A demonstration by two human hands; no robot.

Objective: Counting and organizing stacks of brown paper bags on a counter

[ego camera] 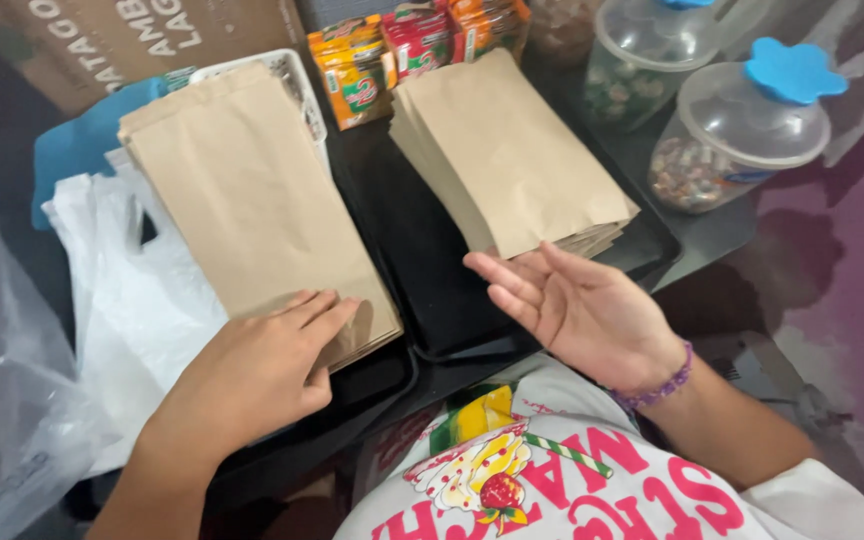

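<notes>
The left hand (257, 375) lies flat, fingers together, pressing the near end of a stack of brown paper bags (252, 205) on a black tray (392, 375). The right hand (577, 305) hovers open, palm up, holding nothing, just before a second bag stack (507, 150). Lifting one bag cleanly likely calls for steady pressure while a fingertip peels the top edge.
</notes>
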